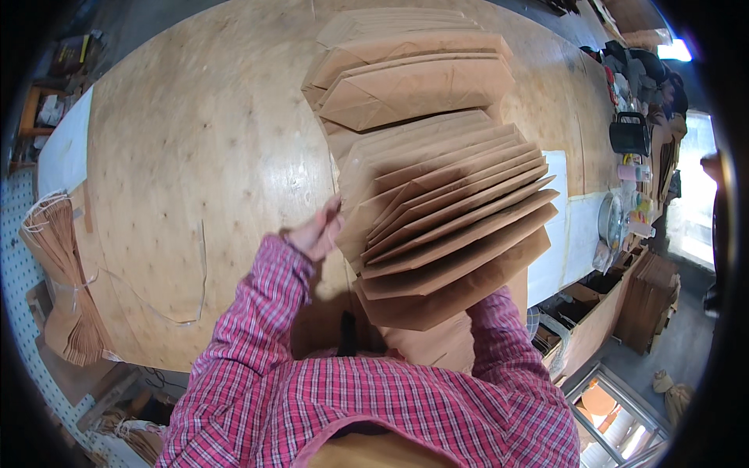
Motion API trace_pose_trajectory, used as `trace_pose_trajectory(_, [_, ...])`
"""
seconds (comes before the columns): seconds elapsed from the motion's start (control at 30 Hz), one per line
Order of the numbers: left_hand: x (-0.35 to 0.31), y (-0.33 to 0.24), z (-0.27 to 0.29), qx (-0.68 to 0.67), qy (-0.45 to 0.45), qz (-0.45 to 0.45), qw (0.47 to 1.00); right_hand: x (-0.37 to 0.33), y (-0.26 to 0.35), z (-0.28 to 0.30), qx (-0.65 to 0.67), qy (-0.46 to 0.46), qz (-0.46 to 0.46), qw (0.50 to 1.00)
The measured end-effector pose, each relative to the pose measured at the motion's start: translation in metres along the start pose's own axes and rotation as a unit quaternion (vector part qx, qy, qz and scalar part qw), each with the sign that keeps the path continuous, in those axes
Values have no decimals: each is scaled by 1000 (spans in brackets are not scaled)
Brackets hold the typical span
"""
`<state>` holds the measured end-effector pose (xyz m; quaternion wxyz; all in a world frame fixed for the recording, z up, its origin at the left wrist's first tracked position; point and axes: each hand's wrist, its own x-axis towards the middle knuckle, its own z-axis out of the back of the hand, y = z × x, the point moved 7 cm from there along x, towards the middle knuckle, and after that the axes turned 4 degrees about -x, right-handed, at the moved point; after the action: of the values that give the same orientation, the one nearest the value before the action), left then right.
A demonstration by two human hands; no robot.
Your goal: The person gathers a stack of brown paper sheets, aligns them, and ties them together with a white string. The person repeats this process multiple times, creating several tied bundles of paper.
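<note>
A fanned stack of brown paper bags (460,203) with folded bottoms lies in front of me, its layers spread apart and its near end raised toward my body. At the stack's left edge is my left hand (318,232), fingers partly extended and apart, holding nothing that I can make out. Whether it touches the paper edges cannot be told. My right forearm, in a pink plaid sleeve, reaches under the near right end of the stack. The bags hide that hand and its grip. Farther off, another overlapping pile of brown paper bags (421,90) adjoins this stack.
The stacks rest on a wide plywood table (195,156). A tied bundle of brown paper bags (66,281) lies at the left edge, with a loose strip (203,273) nearby. At right are a black container (629,134), a clear bowl (610,214) and a wooden box (597,304).
</note>
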<state>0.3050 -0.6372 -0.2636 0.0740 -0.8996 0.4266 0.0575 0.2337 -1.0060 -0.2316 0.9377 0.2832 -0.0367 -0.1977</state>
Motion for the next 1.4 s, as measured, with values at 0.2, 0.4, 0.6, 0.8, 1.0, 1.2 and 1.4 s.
trace_pose_trajectory(0.2, [-47,91,-4,337,-90,120,929,21,-41,66,110,61,-127,984])
trace_pose_trajectory(0.4, [-30,115,22,-22,-299,-67,952,52,-30,62,66,103,-104,987])
trace_pose_trajectory(0.6, [-63,110,32,62,-298,-50,951,47,6,57,-25,191,-26,981])
trace_pose_trajectory(0.8, [-183,104,52,82,-391,-43,916,16,20,5,-78,218,74,970])
trace_pose_trajectory(1.0, [-226,102,80,99,-452,-70,884,3,6,-11,66,294,-82,950])
trace_pose_trajectory(1.2, [-237,98,58,87,-489,-123,859,-16,84,56,-110,240,-15,964])
trace_pose_trajectory(1.4, [-256,63,15,130,-276,-160,939,-88,246,181,-117,20,166,979])
